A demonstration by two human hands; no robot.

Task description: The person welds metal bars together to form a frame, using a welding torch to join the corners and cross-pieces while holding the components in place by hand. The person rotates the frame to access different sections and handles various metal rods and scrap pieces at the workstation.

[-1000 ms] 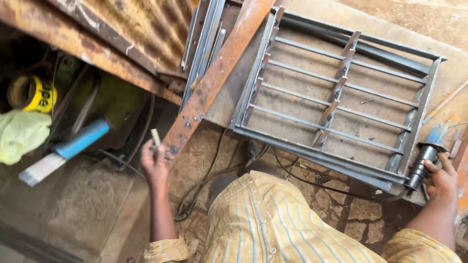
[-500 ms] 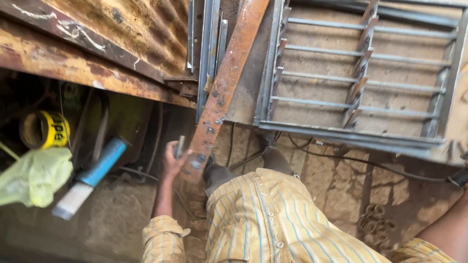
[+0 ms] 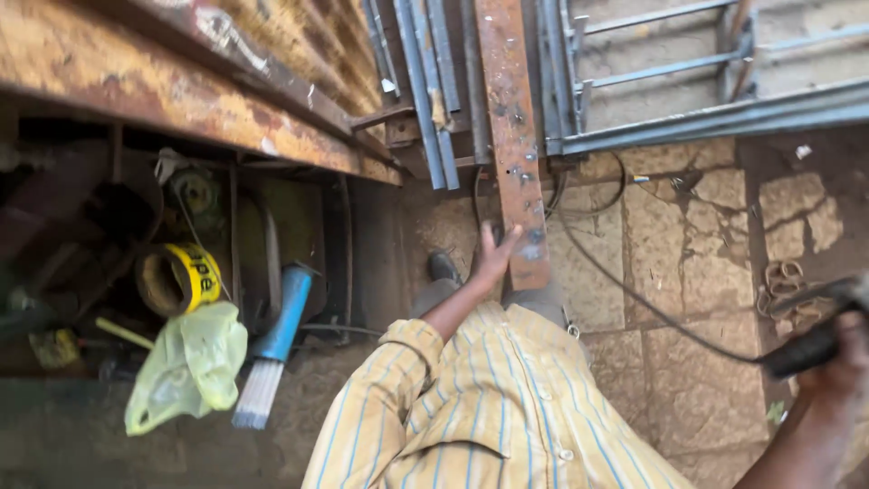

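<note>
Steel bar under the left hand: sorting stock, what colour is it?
Rusty orange-brown flat steel bar, head view.

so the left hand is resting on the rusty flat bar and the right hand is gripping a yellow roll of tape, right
Not quite. The left hand does rest on the rusty flat bar, but the head view shows the right hand gripping a dark tool handle with a cable running from it. The yellow roll of tape sits untouched under the bench on the left.

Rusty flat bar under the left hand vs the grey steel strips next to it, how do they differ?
The rusty flat bar is wide, orange-brown and spotted; the grey steel strips are narrow, bluish-grey and cleaner. The left hand touches the bar's near end; the strips lie untouched. Both run lengthwise away from the person, side by side.
</note>
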